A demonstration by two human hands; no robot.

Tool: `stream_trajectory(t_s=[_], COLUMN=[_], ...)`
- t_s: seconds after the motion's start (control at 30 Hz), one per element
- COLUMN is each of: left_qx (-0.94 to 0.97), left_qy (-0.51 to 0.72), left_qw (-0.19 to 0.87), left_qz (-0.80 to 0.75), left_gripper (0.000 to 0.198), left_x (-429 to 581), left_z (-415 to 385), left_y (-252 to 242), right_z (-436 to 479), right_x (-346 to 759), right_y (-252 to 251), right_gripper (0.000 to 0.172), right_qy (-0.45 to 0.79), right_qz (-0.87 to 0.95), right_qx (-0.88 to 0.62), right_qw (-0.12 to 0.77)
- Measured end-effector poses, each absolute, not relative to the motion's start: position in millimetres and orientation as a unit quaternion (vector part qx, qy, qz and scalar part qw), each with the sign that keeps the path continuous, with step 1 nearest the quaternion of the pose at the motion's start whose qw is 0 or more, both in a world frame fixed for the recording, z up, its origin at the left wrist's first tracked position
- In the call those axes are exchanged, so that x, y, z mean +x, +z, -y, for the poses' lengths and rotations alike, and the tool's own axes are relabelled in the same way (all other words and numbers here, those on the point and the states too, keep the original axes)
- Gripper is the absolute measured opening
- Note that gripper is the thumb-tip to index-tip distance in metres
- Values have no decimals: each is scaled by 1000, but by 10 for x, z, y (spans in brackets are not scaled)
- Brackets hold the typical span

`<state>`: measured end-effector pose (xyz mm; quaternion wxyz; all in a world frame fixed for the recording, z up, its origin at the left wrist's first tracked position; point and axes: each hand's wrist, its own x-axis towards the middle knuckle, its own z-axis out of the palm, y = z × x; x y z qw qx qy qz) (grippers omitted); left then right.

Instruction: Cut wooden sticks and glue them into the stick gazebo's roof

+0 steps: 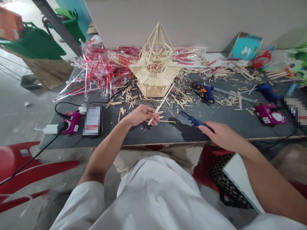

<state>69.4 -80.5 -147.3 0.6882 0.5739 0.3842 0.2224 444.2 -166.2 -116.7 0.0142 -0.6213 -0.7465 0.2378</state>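
Between the fingers of my left hand are thin wooden sticks, slanting up toward the model. My right hand is closed around a dark blue hand tool that looks like pliers, its jaws pointing left toward my left hand. Behind my hands stands a model house built of wooden sticks, with a flared lower roof and an open pointed frame on top. Short cut stick pieces lie scattered around its base, and one loose stick rests beside my left fingers.
Plastic wrappers with red strips heap up at the back left. A phone and a purple power adapter with cables sit at left. Blue glue guns and another purple adapter are on the right. The table's front edge is close to my body.
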Motion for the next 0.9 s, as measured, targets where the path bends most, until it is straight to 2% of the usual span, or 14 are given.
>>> stream_trajectory(t_s=[0.13, 0.43, 0.73, 0.9], left_qx=[592, 604, 616, 617], left_qy=[203, 177, 158, 173], left_qw=[678, 667, 656, 655], left_qz=[-387, -399, -407, -400], left_gripper=[42, 43, 34, 36], left_x=[662, 697, 741, 739], left_z=[778, 816, 868, 859], left_y=[-1521, -1421, -1366, -1425], right_z=[1484, 1293, 1354, 1382], right_x=[3886, 3475, 3322, 3301], right_y=[-1024, -1004, -998, -1092], right_gripper=[51, 52, 47, 57], right_qy=[331, 366, 324, 306], right_qz=[738, 726, 754, 746], right_qx=[-587, -581, -571, -592], right_qw=[40, 13, 10, 9])
